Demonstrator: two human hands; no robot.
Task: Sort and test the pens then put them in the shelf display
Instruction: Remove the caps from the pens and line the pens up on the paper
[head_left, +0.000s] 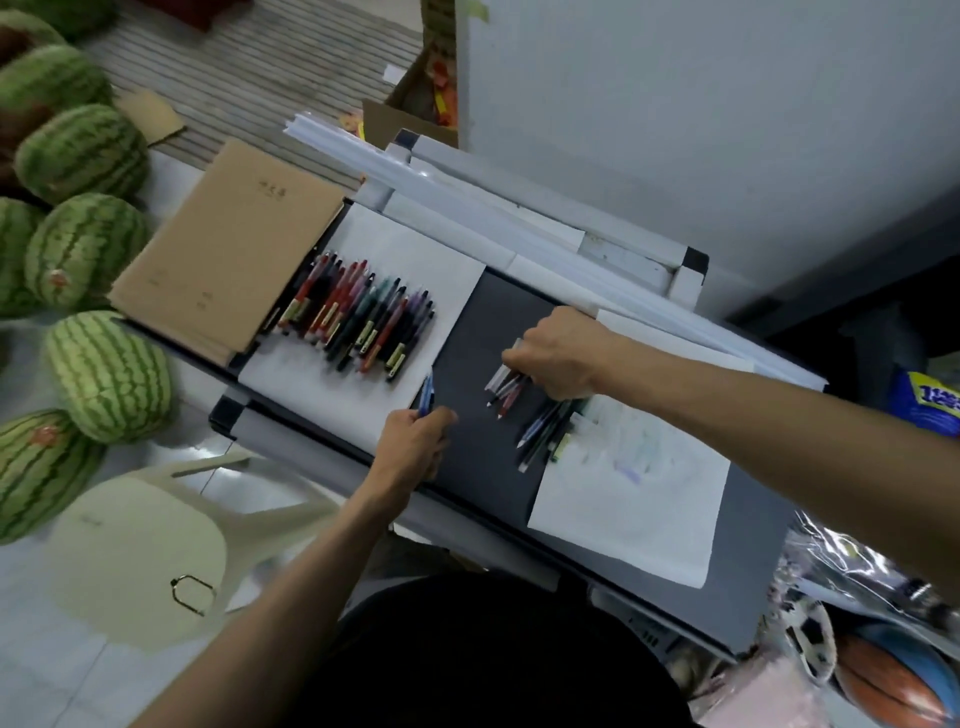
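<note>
The left hand (413, 447) is at the near edge of the table (493, 312), its grip closed on a blue pen (426, 395) whose free end projects away from the fingers toward the white sheet (415, 249) carrying the sorted row of pens (358, 317). The right hand (556, 358), over the dark table centre, has its grip curled round a small bundle of pens (503, 387), with the tips protruding at the left of the fist. More loose pens (543, 439) lie just near of that fist, along the left edge of the scribbled test paper (634, 493).
</note>
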